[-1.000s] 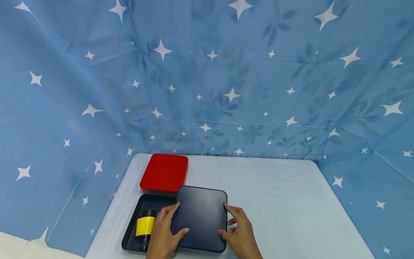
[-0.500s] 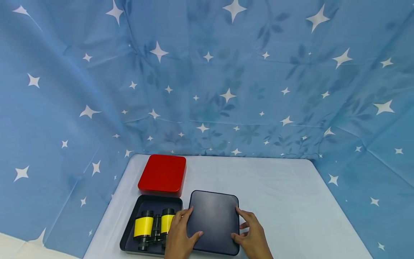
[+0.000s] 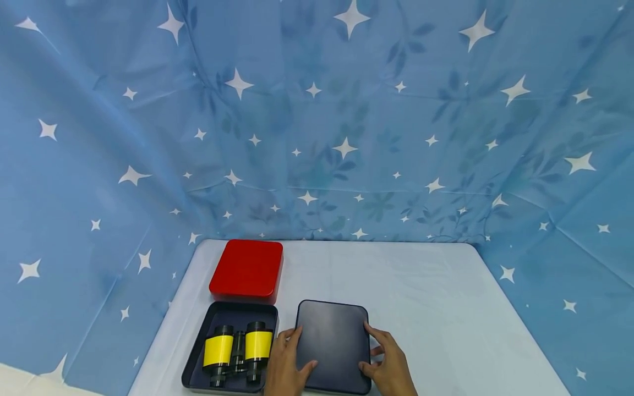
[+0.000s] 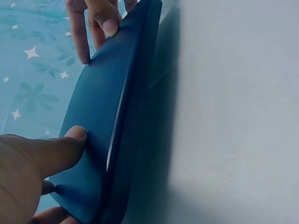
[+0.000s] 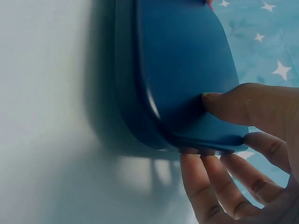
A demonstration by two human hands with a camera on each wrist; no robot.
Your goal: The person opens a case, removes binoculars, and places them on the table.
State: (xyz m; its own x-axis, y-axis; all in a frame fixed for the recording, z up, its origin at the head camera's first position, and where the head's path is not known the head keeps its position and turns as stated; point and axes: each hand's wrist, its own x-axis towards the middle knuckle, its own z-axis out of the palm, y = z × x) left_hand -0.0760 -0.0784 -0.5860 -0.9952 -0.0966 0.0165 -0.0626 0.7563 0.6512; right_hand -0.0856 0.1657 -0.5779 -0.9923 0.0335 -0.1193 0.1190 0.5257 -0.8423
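Two yellow-banded binoculars barrels only overhead, wrist views just lid.

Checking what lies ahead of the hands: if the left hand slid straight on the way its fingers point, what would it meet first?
Probably the red rectangular tin: the left hand, gripping the dark blue lid, points away from the person between lid and open tin. Depth is uncertain.

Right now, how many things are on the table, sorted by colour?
Red: 1, the red tin
Dark blue: 2, the open tin and its lid
Yellow and black: 1, the binoculars
Total: 4
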